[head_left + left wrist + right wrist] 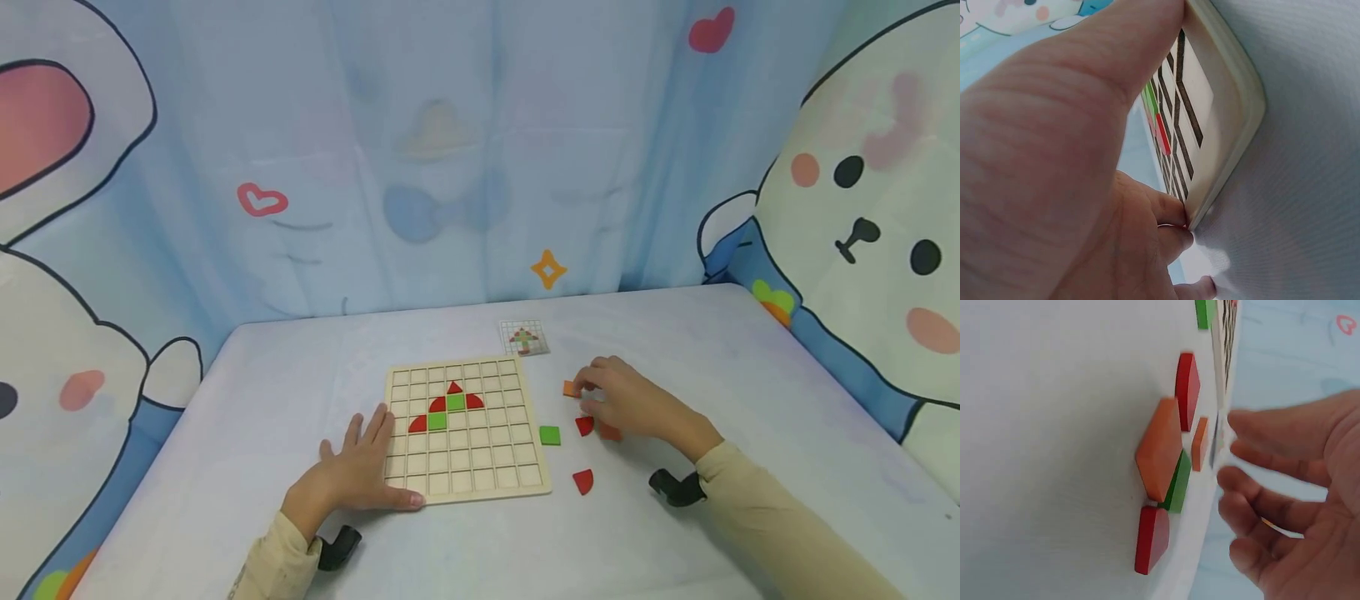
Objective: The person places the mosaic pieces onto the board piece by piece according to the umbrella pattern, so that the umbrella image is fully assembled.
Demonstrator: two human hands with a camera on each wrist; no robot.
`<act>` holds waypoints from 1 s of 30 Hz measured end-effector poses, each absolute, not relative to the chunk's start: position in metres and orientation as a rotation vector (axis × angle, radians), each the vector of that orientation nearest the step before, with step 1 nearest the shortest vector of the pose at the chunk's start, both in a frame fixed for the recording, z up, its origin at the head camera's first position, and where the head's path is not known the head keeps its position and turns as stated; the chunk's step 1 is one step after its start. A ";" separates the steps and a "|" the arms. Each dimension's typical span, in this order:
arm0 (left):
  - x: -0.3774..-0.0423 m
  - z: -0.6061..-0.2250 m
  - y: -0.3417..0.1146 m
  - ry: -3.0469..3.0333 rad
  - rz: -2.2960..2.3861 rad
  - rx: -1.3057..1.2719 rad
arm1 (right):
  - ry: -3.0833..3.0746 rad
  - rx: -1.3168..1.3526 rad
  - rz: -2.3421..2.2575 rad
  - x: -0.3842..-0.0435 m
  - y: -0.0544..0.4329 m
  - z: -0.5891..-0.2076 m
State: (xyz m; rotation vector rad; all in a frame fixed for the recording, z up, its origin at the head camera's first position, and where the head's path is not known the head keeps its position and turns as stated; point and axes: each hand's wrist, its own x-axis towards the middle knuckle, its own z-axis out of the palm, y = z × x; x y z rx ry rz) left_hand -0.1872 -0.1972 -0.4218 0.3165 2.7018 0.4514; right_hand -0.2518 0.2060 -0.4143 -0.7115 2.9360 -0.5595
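Cartoon-print curtain (480, 167) backs a white tabletop (262, 375). Leftmost, the left hand (352, 477) spreads against the gridded wooden board (483, 480); its slipping could jolt the seated tiles (437, 422). Rightward lie a green square (550, 435) and red quarter-circle (583, 481). The right hand (630, 398), loosely curved, apparently gripping nothing, hovers where an orange tile (1159, 453) partly hides a green tile (1177, 487); such crowding could cause stray nudges.

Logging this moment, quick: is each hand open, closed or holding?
Left hand: open, touching the wooden grid board.
Right hand: open, nothing visibly held.
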 end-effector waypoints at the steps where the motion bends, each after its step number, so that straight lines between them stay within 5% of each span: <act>1: -0.187 -0.422 -0.197 2.701 0.455 0.316 | 2.950 -0.710 -0.555 -0.255 0.206 -0.414; 16: -0.187 -0.423 -0.196 2.710 0.463 0.321 | 2.888 -0.619 -0.507 -0.282 0.193 -0.419; 30: -0.188 -0.420 -0.197 2.710 0.435 0.314 | 2.844 -0.638 -0.922 -0.283 0.187 -0.413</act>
